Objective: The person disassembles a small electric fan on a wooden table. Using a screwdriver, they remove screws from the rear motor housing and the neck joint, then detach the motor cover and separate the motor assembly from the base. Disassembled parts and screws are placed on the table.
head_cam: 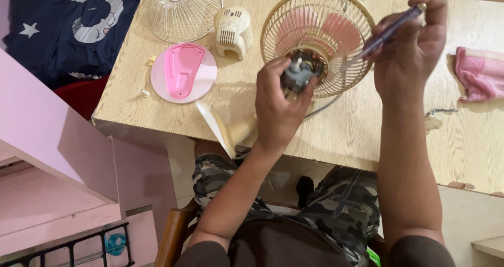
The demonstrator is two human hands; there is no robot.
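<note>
A: In the head view, what do the hands hold?

B: The left hand [278, 107] is closed around the dark motor [298, 74] of a small fan, at the back of the cream rear grille [318, 38]. The right hand [412, 49] grips a screwdriver [386, 33] with fingers wrapped on its handle; the tip points to the motor.

A: How far is the work, you think?

B: I judge the fan is mostly taken apart. The front grille [184, 9] lies alone on the wooden table [241, 104], the cream motor cover [233, 32] stands beside it, and the pink base plate [184, 72] lies nearer the edge. The motor and pink blades [341, 30] are still in the rear grille.

A: Any containers?

B: Only the rear grille, like a basket; it holds the blades. A pink cloth [480, 75] lies far right.
</note>
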